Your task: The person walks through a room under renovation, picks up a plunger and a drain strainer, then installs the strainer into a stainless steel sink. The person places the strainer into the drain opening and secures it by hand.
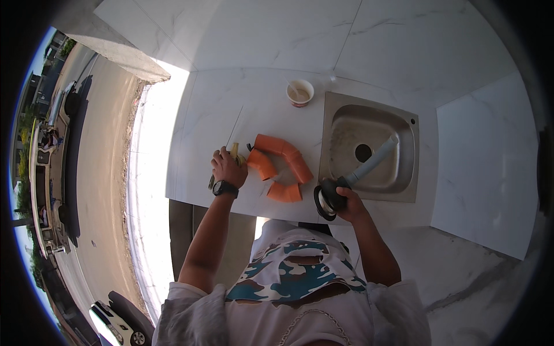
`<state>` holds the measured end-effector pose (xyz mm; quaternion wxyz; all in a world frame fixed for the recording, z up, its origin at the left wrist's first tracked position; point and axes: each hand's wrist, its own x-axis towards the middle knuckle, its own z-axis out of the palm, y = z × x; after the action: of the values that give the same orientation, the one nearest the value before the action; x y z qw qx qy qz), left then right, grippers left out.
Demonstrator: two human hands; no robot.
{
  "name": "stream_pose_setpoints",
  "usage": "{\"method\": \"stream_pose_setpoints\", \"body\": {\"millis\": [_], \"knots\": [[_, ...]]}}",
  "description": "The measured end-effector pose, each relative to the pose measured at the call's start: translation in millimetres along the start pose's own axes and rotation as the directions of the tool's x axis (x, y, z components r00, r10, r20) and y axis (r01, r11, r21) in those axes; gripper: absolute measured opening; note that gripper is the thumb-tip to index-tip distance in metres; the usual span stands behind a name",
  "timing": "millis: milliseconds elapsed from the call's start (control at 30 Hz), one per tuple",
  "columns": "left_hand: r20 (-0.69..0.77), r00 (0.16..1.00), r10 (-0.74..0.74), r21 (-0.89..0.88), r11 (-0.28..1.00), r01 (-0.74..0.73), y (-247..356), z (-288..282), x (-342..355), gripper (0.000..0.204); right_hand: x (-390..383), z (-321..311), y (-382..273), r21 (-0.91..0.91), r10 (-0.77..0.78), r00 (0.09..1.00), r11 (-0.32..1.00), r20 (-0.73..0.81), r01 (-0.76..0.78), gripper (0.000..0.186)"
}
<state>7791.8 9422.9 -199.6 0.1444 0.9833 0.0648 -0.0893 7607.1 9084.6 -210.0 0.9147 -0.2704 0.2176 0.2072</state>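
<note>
My right hand (349,205) is wrapped round a black sink drain fitting (330,197) at the counter's front edge. A grey tailpipe (374,161) runs from the fitting up over the sink basin. Over the counter's left part, my left hand (229,166) has its fingers bent down on something small. A yellowish end (234,149) of it shows past the fingers, but the hand hides its kind. Orange plastic pipe elbows lie between my hands: a long bent piece (293,160), a short one (262,165) beside my left hand, and another (284,192) nearer me.
A steel sink (410,155) is set into the white marbled counter (202,121). Behind the orange pieces stands a paper cup (300,93) with a stirrer and pale stuff in it. Tiled walls rise at the back and right. A street with vehicles lies to the left.
</note>
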Motion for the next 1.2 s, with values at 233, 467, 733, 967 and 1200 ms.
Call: {"method": "stream_pose_setpoints", "body": {"millis": [233, 467, 733, 967, 1200], "knots": [[0.039, 0.992, 0.124, -0.132, 0.984, -0.118, -29, -20, -8, 0.115, -18, 23, 28, -0.092, -0.177, 0.916, 0.984, -0.36, 0.155, 0.049], [-0.379, 0.873, 0.306, -0.387, 0.805, -0.45, -62, -24, -70, 0.093, 55, 101, 66, -0.323, -0.193, 0.972, 0.936, -0.131, 0.142, 0.043], [0.433, 0.828, 0.357, -0.901, 0.142, 0.41, -73, 3, -134, 0.041, 96, 133, 107, -0.216, -0.122, 0.991, 0.97, -0.052, 0.108, 0.037], [0.555, 0.749, 0.363, -0.78, -0.085, 0.62, -86, 1, -133, 0.025, 83, 119, 101, 0.061, -0.032, 0.999, 0.998, -0.039, 0.034, 0.043], [0.457, 0.807, 0.373, -0.889, 0.16, 0.43, -87, 7, -128, 0.026, 42, 74, 85, -0.033, -0.134, 0.991, 0.99, -0.002, 0.134, 0.06]]}}
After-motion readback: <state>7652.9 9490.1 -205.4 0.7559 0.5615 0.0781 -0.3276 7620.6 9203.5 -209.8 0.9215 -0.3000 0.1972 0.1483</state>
